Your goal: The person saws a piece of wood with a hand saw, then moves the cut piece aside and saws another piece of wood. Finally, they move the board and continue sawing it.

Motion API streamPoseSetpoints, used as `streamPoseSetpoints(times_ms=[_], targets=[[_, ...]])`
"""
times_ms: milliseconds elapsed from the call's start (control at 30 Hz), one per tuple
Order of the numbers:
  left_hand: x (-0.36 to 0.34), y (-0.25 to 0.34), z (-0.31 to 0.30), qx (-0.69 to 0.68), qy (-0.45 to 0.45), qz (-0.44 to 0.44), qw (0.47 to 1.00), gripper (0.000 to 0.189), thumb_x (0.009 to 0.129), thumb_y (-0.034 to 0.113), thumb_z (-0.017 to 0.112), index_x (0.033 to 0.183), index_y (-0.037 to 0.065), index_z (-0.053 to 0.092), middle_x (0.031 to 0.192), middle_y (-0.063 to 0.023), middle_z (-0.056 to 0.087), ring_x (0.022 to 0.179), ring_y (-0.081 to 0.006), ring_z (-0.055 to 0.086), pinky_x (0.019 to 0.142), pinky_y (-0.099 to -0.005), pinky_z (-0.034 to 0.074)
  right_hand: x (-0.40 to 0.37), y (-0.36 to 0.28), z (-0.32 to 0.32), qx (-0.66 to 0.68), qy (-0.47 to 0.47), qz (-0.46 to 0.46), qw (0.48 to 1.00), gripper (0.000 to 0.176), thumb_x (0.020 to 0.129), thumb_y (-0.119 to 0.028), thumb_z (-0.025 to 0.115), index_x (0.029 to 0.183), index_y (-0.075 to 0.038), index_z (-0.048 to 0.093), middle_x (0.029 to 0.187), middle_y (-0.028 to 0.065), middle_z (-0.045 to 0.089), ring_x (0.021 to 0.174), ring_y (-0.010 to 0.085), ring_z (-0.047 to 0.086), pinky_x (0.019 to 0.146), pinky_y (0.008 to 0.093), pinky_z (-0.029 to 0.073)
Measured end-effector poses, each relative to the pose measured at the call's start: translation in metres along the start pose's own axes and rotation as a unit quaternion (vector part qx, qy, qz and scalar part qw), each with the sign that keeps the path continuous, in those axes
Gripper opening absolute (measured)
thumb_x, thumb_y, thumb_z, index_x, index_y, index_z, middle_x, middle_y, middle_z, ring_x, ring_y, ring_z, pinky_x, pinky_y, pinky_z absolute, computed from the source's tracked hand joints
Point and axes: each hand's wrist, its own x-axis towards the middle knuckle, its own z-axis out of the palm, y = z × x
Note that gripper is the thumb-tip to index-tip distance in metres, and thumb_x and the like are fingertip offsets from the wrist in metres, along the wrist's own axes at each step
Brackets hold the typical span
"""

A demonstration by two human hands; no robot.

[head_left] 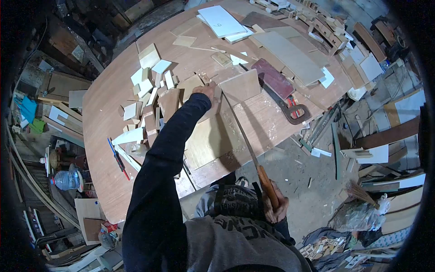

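Observation:
My right hand (276, 206) is wrapped round the wooden handle (267, 186) of a handsaw. Its long narrow blade (242, 129) shows almost edge-on and runs away from me over the table. The blade's far end meets the wood beside my left hand (206, 90). That hand presses down with bent fingers on a wooden block (213, 106); its fingertips are partly hidden. Just right of the blade a pale board (240, 86) stands on edge. Closer to me a flat plywood piece (208, 145) lies on the table, partly in shadow.
A second saw with a dark handle (297, 113) lies to the right on the table (104, 158). Small wood offcuts (145, 86) are heaped left of my arm. Red-and-blue pliers-like tools (118, 158) lie at the left. Long boards (285, 56) and white panels (220, 21) lie farther back.

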Motion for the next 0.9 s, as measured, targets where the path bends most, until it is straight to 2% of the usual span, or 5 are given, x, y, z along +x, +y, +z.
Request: streamPoseSetpoints(times_ms=[133,167,200,233,900], targets=[[-0.008,0.005,-0.007,-0.002,-0.011,-0.036,0.999,0.073,0.078,0.045,0.071,0.131,0.005,0.040,0.106,-0.0226,0.066,0.101,-0.0359,0.064,0.088,-0.0459,0.049,-0.025,-0.014,-0.011,0.118,-0.070,-0.049,0.989,0.050,0.094,-0.029,0.051,0.132,0.003,0.047,0.083,0.0088,0.064,0.051,0.0102,0.056,0.048,0.0206,0.047],[-0.008,0.004,-0.004,-0.007,0.010,-0.028,1.000,0.072,0.078,0.045,0.071,0.130,0.006,0.041,0.106,-0.0216,0.066,0.101,-0.0356,0.064,0.089,-0.0452,0.049,-0.019,-0.018,-0.012,-0.201,-0.012,-0.145,0.969,0.046,0.092,-0.023,0.055,0.130,0.003,0.050,0.089,0.0099,0.066,0.060,0.0104,0.060,0.055,0.0214,0.048],[-0.011,0.006,-0.006,-0.012,0.031,-0.020,0.999,0.071,0.077,0.045,0.071,0.130,0.008,0.042,0.106,-0.0206,0.067,0.102,-0.0352,0.064,0.090,-0.0445,0.048,-0.014,-0.022,-0.008,-0.497,0.049,-0.223,0.837,0.042,0.090,-0.016,0.060,0.127,0.002,0.054,0.095,0.0110,0.068,0.069,0.0106,0.064,0.062,0.0221,0.050],[-0.014,0.008,-0.008,-0.011,0.031,-0.019,0.999,0.071,0.077,0.045,0.071,0.130,0.008,0.042,0.106,-0.0206,0.067,0.102,-0.0352,0.064,0.090,-0.0445,0.048,-0.006,-0.021,0.007,-0.445,0.031,-0.362,0.819,0.039,0.086,-0.009,0.065,0.123,0.000,0.058,0.101,0.0140,0.069,0.082,0.0126,0.066,0.069,0.0246,0.050],[-0.041,0.004,0.002,-0.043,0.043,-0.028,0.998,0.063,0.075,0.035,0.072,0.124,0.003,0.046,0.095,-0.0222,0.068,0.095,-0.0371,0.064,0.087,-0.0437,0.049,0.082,-0.022,0.069,-0.477,-0.024,-0.411,0.777,0.039,0.082,-0.007,0.060,0.121,-0.005,0.059,0.084,0.0183,0.067,0.066,0.0295,0.067,0.060,0.0337,0.052]])
